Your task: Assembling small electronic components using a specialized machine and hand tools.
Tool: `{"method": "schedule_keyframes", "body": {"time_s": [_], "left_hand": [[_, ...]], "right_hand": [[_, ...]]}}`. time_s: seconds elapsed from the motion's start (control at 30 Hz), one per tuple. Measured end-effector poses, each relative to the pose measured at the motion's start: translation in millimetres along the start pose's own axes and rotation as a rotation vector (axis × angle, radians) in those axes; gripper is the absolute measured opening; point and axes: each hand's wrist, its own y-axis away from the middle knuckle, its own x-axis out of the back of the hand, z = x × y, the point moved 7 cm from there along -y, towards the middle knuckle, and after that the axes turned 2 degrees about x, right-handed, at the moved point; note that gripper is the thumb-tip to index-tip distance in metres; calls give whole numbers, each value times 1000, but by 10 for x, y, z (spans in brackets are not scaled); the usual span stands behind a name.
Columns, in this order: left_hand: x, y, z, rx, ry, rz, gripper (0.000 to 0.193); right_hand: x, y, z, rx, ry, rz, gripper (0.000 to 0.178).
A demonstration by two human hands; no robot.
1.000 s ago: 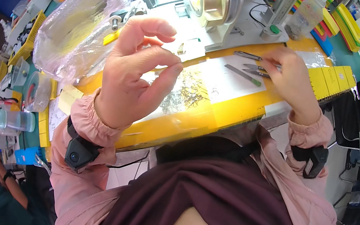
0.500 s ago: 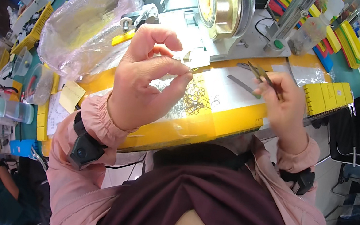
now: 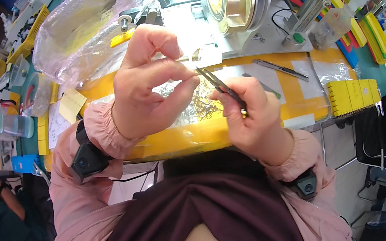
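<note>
My left hand (image 3: 145, 87) is raised over the worktop, thumb and forefinger pinched together on something too small to make out. In my right hand (image 3: 261, 124) is a pair of dark, pointed tweezers (image 3: 223, 87). Their tips reach the left fingertips; whether they grip anything there I cannot tell. Beneath the hands lies a loose pile of small, thin wire-like pieces (image 3: 208, 106), partly covered by my fingers and the tweezers. A flat grey strip (image 3: 271, 88) rests beyond my right hand, partly hidden by it.
Behind the hands stands a bench machine with a large metallic drum (image 3: 235, 5). A slim craft knife (image 3: 280, 69) lies to the right, near a yellow segmented block (image 3: 353, 97). Clear plastic wrapping (image 3: 83, 25) fills the left side. Other people sit at both sides.
My right hand has moved left, bringing the tweezers to the left fingertips. The craft knife now shows uncovered. The whole view has shifted slightly.
</note>
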Motion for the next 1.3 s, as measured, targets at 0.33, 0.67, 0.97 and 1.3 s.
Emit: {"method": "schedule_keyframes", "body": {"time_s": [0.33, 0.67, 0.97, 1.3], "left_hand": [[-20, 12, 97, -118, -138, -20, 17], [-19, 24, 69, -183, -173, 0, 19], [-22, 90, 86, -485, -303, 0, 21], [-1, 110, 120, -552, -364, 8, 21]], "right_hand": [[649, 72, 312, -182, 177, -93, 19], [631, -98, 92, -174, -38, -200, 21], [290, -566, -101, 52, 346, -415, 20], [173, -656, -107, -5, 345, -564, 22]]}}
